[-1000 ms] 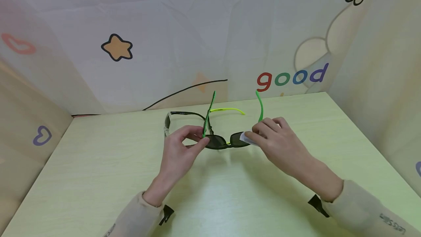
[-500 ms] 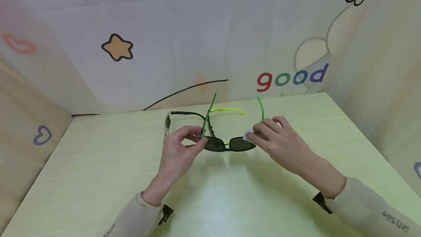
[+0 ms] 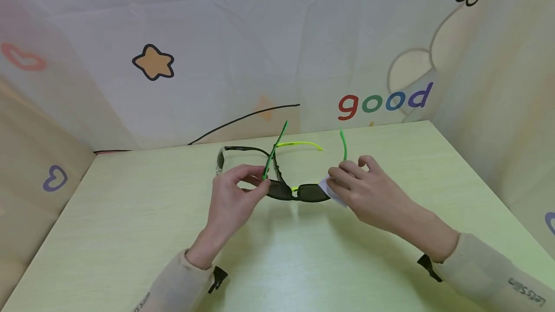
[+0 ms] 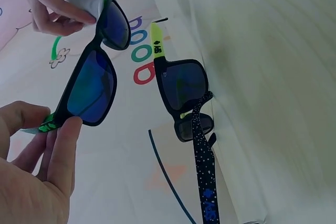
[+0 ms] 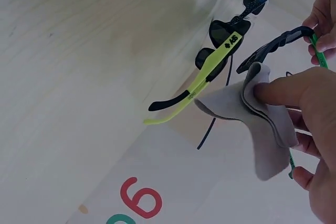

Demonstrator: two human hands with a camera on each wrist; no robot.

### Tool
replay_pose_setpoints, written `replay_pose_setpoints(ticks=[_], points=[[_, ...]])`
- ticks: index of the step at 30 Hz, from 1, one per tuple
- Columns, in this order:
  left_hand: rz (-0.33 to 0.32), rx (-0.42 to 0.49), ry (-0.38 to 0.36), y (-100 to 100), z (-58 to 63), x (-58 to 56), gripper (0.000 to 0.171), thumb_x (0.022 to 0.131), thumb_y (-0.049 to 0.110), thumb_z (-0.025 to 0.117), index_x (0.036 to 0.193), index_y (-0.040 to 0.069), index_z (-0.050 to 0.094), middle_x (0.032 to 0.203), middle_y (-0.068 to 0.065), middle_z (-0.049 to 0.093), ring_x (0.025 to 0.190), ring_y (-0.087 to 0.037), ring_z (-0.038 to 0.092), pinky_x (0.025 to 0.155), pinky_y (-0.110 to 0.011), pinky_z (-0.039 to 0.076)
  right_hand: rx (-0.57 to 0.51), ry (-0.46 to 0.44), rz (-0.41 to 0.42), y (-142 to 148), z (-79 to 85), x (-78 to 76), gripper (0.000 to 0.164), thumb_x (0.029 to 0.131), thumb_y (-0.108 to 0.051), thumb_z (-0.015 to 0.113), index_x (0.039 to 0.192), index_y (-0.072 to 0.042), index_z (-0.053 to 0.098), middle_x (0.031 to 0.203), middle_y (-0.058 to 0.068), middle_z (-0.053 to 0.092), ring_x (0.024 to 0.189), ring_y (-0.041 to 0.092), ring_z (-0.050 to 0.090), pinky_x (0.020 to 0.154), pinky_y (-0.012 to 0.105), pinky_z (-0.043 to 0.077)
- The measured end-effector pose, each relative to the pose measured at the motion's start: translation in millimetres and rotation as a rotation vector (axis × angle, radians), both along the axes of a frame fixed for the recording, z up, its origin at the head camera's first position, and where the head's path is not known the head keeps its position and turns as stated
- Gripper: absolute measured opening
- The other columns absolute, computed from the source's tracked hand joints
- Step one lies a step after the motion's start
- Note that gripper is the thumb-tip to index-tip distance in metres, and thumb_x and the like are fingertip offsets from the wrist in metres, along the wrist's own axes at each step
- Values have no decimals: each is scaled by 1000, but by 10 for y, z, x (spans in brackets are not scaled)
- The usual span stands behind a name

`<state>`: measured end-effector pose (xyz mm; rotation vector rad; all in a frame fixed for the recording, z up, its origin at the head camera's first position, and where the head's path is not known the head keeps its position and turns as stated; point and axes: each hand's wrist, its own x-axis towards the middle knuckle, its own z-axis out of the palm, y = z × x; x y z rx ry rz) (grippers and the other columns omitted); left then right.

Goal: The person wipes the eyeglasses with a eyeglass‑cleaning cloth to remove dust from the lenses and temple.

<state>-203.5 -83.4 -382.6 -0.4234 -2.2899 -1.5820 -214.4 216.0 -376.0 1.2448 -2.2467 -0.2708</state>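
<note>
Dark-lensed sunglasses (image 3: 313, 193) with green temples are held above the table, temples pointing away toward the back. At their left hinge, the thumb and fingers of my left hand (image 3: 230, 206) pinch the frame; the left wrist view shows bluish lenses (image 4: 92, 87). My right hand (image 3: 375, 196) grips a folded pale grey cloth (image 5: 268, 129) between thumb and fingers. In the head view, that cloth lies at the outer edge of the right lens. The right hand hides the right hinge and part of the right temple.
Behind the held pair, black sunglasses with yellow temples (image 5: 215, 64) rest on the table (image 3: 130, 235). To their left stands another pair with a clear front and a dark speckled temple (image 4: 205, 166). A printed curtain (image 3: 243, 52) rises along the table's back edge.
The held sunglasses have shifted slightly left and nearer, in my left hand. My right hand has moved the cloth about the right lens's outer part; more cloth shows below the fingers now.
</note>
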Motion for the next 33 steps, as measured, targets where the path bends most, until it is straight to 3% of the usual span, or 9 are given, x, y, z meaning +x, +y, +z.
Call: replay_pose_setpoints(ticks=[7, 14, 16, 18, 21, 23, 33], points=[[0, 3, -15, -18, 25, -25, 17, 84, -2, 78, 99, 5, 81, 87, -1, 76, 74, -16, 69, 63, -29, 62, 62, 40, 38, -12, -59, 15, 47, 69, -5, 94, 112, -5, 75, 112, 7, 68, 104, 27, 56, 83, 46, 45], [20, -21, -46, -43, 49, -46, 16, 84, 2, 79, 98, 8, 81, 83, 0, 75, 73, -16, 68, 61, -29, 60, 83, 125, 126, -20, -88, 15, 37, 71, 1, 91, 103, -6, 74, 99, 5, 67, 97, 23, 54, 84, 43, 46], [21, -19, -58, -50, 53, -54, 17, 84, 3, 79, 99, 9, 82, 84, 1, 75, 74, -16, 68, 61, -29, 60, 95, 133, 135, -19, -84, 19, 30, 78, 6, 83, 103, -5, 73, 99, 5, 66, 98, 22, 54, 85, 44, 47], [20, -14, -67, -59, 52, -69, 17, 85, 4, 79, 100, 9, 82, 85, 1, 75, 75, -16, 68, 62, -29, 60, 100, 146, 150, -19, -84, 23, 22, 90, 11, 66, 103, -5, 73, 100, 5, 66, 99, 22, 54, 85, 44, 47], [18, -3, -81, -72, 49, -92, 17, 86, 5, 79, 102, 10, 82, 86, 0, 75, 78, -16, 68, 65, -29, 60, 99, 174, 181, -25, -83, 29, 45, 101, 14, 31, 103, -5, 72, 99, 4, 65, 99, 21, 54, 85, 42, 48], [15, 7, -91, -80, 47, -106, 17, 87, 5, 79, 104, 10, 81, 88, -1, 75, 79, -17, 68, 67, -29, 60, 95, 193, 205, -37, -79, 35, 57, 103, 12, 17, 102, -5, 71, 99, 4, 65, 98, 21, 54, 85, 41, 48], [-2, 45, -170, -102, 32, -128, 17, 93, 10, 76, 109, 9, 78, 95, -4, 73, 88, -18, 67, 76, -28, 59, 81, 180, 301, -103, -87, 72, 51, 103, 7, 19, 106, -8, 68, 99, 1, 62, 96, 20, 55, 82, 37, 48]])
